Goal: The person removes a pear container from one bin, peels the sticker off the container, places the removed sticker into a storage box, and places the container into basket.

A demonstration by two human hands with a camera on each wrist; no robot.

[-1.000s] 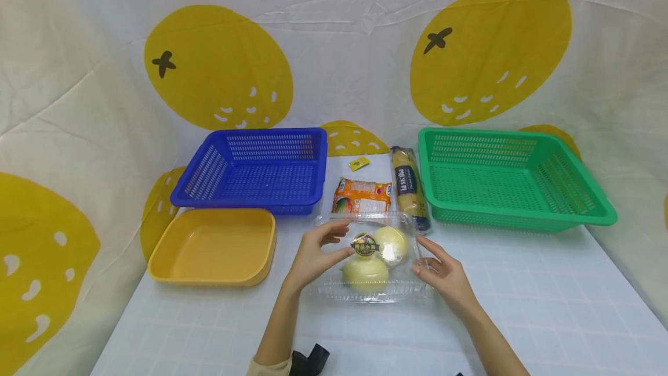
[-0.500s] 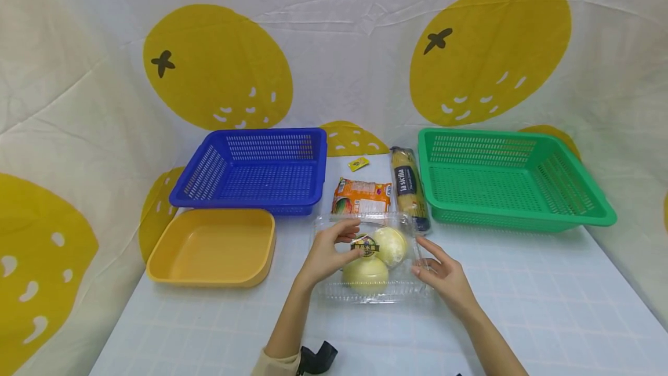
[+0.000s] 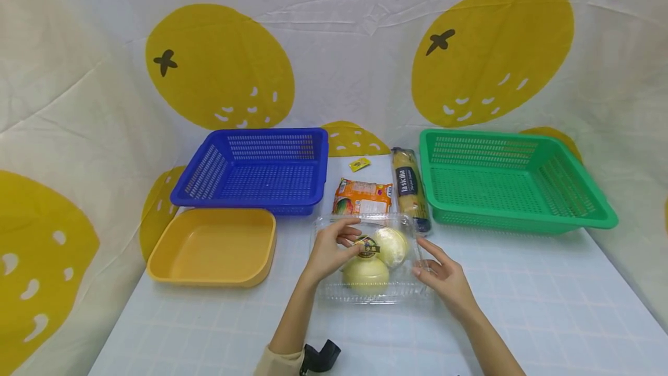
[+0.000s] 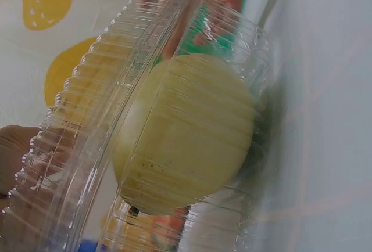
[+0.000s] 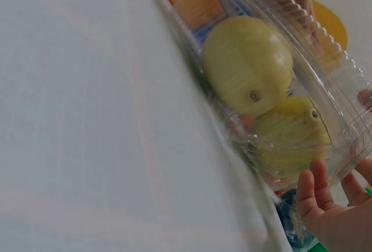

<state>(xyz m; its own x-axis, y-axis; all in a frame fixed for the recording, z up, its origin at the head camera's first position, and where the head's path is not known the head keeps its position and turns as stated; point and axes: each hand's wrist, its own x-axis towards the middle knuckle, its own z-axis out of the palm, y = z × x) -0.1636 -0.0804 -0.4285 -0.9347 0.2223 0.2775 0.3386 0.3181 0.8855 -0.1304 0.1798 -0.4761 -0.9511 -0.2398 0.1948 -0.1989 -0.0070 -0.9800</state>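
Observation:
A clear plastic clamshell box [image 3: 334, 290] with two pale yellow melons [image 3: 366, 274] lies in front of me, its lid bearing a round dark label [image 3: 371, 249]. Over the lid's left half is my left hand [image 3: 329, 255], fingers loosely bent, its thumb covering the label's left part; how firmly it touches cannot be told. My right hand [image 3: 450, 283] holds the box's right edge, fingers bent about the rim. Through the plastic, the left wrist view shows one melon [image 4: 186, 136] close up. Both melons [image 5: 247, 63] and the right fingers [image 5: 319, 185] appear in the right wrist view.
Behind the box lie an orange packet [image 3: 362, 195], a small yellow sachet [image 3: 359, 164] and a spaghetti pack [image 3: 407, 181]. A blue basket [image 3: 247, 202] and a yellow tub [image 3: 209, 280] stand left, a green basket [image 3: 511, 218] right. A patterned cloth [image 3: 355, 74] hangs behind.
My left hand has moved a little to the right over the lid, its thumb now covering part of the label. The right hand and the box stay nearly still.

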